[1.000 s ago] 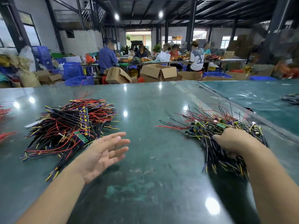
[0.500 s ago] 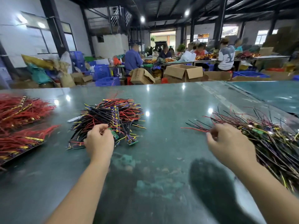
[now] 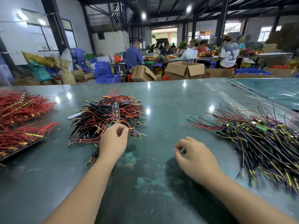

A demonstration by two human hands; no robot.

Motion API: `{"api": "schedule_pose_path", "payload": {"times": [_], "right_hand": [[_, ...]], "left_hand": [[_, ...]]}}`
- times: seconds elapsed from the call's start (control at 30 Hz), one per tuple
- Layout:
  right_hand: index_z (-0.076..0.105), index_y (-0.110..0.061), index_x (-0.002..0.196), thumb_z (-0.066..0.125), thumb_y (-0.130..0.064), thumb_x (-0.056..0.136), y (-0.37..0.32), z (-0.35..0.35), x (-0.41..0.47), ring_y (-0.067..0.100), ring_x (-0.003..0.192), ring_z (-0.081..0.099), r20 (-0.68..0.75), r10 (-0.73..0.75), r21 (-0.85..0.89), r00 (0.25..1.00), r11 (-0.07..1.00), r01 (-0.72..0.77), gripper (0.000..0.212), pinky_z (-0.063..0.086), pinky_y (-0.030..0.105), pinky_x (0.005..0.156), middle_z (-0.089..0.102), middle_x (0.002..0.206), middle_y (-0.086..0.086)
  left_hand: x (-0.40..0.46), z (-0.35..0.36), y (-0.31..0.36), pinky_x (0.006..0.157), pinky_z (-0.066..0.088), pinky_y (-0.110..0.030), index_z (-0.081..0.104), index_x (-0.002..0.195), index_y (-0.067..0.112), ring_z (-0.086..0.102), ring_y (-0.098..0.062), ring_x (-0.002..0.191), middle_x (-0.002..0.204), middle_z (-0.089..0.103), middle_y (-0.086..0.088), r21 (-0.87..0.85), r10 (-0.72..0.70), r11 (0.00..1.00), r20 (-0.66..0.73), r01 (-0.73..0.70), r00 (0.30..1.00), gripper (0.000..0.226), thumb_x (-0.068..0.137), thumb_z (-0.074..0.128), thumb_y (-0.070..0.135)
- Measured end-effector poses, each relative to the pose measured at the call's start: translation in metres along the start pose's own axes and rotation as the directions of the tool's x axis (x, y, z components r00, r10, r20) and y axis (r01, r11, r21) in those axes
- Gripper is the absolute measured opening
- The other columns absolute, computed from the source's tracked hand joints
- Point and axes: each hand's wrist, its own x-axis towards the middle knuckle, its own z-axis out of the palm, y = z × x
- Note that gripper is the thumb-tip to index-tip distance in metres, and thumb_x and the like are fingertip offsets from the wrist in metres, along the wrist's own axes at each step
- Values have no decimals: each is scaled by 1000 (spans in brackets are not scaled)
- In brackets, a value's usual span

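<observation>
Left hand (image 3: 113,141) and right hand (image 3: 195,156) reach forward, fingers curled (backs up).

On the table (image 3: 161,101) before me lie three lots of wiring: the middle wire pile (image 3: 106,117) ahead to my left, the right wire pile (image 3: 258,139) well apart at the far right, and the left wire bundles (image 3: 19,107) at the left edge. My left hand (image 3: 113,141) is at the middle wire pile's near edge; my right hand (image 3: 194,156) is between the two piles, nearer me. Cardboard boxes (image 3: 186,70) stand behind the table
</observation>
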Motion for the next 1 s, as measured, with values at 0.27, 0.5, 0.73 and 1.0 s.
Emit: {"api": "schedule_pose_path", "payload": {"times": [0.27,0.5,0.73,1.0], "right_hand": [[62,-11,92,56,-18,94,-10,0,10,22,63,69,365,203,878,909,248,-408,9,53,20,55,63,94,13],[58,-2,103,75,-11,75,-5,-2,11,16,72,71,316,283,922,905,132,-363,34,57,20,68,69,90,14],[62,-7,94,71,2,71,-6,-3,14,13,79,65,184,250,983,951,-40,-180,26,54,19,73,67,83,4],[64,-16,105,75,-9,76,-5,5,9,8,92,66,175,200,905,964,354,-237,32,50,21,78,68,108,-1]], "left_hand": [[-35,15,41,58,52,-15,64,80,11,70,-9,69,73,74,0,-574,47,798,361,182,931,15,91,57,3],[-48,21,48,74,50,-21,72,82,15,65,-9,82,85,74,0,-609,212,786,423,103,881,7,80,68,9],[-46,17,52,71,56,-24,72,75,20,70,-19,95,100,73,-2,-758,135,483,559,438,818,29,78,62,47],[-55,25,49,74,53,-26,68,107,15,63,-13,75,96,74,-3,-635,112,662,609,398,785,29,80,64,27]]}}
